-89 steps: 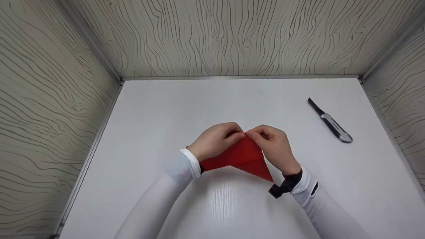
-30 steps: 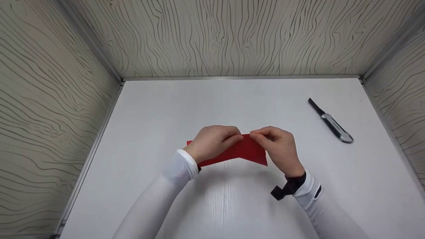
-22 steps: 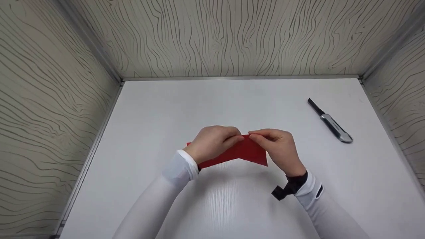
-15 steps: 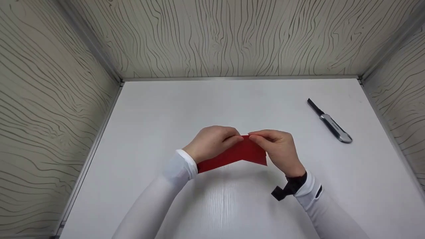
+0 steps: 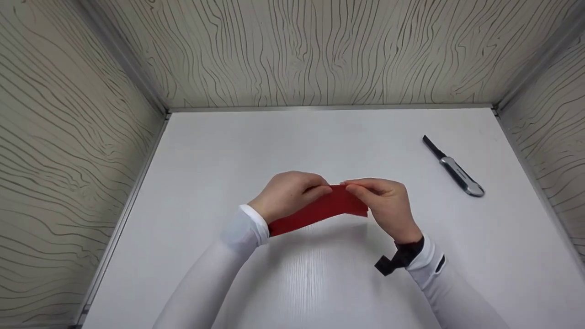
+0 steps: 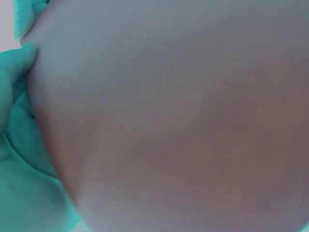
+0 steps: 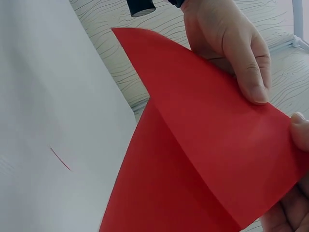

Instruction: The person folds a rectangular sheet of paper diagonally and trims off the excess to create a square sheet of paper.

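A folded red sheet of paper (image 5: 343, 198) is held up between both hands. In the head view, my left hand (image 5: 295, 194) pinches its top edge, thumb on the near face. Just to the right, my right hand (image 5: 386, 201) pinches the same edge between thumb and fingers. The right wrist view shows a crease (image 7: 186, 152) across the paper, with the left hand (image 7: 227, 48) on its upper edge and the right hand (image 7: 300, 137) at its right corner. Off-colour paper (image 6: 169, 116) fills most of the left wrist view.
A grey and black utility knife (image 5: 459, 176) lies on the white table (image 5: 274, 141) at the right. Wood-patterned panels (image 5: 297, 50) stand behind and at both sides. A thin red line (image 7: 60, 158) shows on the white surface in the right wrist view.
The paper's lower part has tilted up, so less of its face shows in the head view than three seconds ago. The hands have moved slightly apart along the top edge, both still pinching.
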The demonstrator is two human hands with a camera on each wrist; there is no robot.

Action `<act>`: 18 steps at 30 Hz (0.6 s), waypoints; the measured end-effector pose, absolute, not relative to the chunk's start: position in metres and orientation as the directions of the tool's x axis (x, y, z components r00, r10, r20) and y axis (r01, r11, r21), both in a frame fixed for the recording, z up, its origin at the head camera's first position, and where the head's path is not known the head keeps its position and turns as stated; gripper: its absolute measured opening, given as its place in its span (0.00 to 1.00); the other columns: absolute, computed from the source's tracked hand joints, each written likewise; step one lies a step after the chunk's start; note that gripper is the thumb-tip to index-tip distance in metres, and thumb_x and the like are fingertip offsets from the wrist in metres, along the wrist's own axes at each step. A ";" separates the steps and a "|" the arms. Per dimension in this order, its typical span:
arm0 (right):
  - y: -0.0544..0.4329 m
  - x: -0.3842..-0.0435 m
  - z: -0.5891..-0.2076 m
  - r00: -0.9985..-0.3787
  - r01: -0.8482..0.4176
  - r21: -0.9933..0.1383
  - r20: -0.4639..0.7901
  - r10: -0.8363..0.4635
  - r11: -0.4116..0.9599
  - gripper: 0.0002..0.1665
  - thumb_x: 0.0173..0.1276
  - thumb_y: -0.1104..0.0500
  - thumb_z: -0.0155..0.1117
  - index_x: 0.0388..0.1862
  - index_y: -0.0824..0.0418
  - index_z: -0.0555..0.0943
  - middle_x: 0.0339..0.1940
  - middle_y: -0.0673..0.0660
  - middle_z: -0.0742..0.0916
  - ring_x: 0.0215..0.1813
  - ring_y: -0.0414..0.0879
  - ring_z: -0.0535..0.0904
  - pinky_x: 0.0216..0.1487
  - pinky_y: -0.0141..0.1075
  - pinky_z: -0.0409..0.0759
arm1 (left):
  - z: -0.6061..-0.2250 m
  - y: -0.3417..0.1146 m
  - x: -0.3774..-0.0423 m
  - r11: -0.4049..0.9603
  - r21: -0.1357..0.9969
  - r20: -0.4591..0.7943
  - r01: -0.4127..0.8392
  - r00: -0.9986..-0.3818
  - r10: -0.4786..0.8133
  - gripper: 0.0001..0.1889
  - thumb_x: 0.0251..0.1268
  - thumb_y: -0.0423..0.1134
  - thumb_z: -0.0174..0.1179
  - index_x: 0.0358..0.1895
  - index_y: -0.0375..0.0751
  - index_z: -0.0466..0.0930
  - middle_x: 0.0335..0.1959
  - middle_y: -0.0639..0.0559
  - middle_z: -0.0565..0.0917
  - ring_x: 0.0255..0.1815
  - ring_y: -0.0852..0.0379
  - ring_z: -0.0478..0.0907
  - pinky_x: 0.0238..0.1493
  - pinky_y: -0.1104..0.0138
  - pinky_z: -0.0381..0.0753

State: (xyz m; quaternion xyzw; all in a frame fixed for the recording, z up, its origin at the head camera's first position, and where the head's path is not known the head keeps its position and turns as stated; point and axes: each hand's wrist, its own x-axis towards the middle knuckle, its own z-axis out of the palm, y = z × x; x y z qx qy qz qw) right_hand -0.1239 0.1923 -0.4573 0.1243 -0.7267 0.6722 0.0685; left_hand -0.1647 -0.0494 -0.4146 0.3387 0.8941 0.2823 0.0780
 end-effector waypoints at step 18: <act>0.195 -0.123 -0.455 -0.971 -0.228 -0.954 0.207 -0.121 0.196 0.08 0.68 0.60 0.73 0.44 0.51 0.93 0.39 0.51 0.92 0.45 0.49 0.87 0.45 0.36 0.83 | -0.405 -0.049 -0.160 0.641 0.408 0.087 0.650 -0.727 0.681 0.11 0.77 0.48 0.59 0.47 0.53 0.90 0.34 0.65 0.87 0.32 0.66 0.80 0.39 0.69 0.80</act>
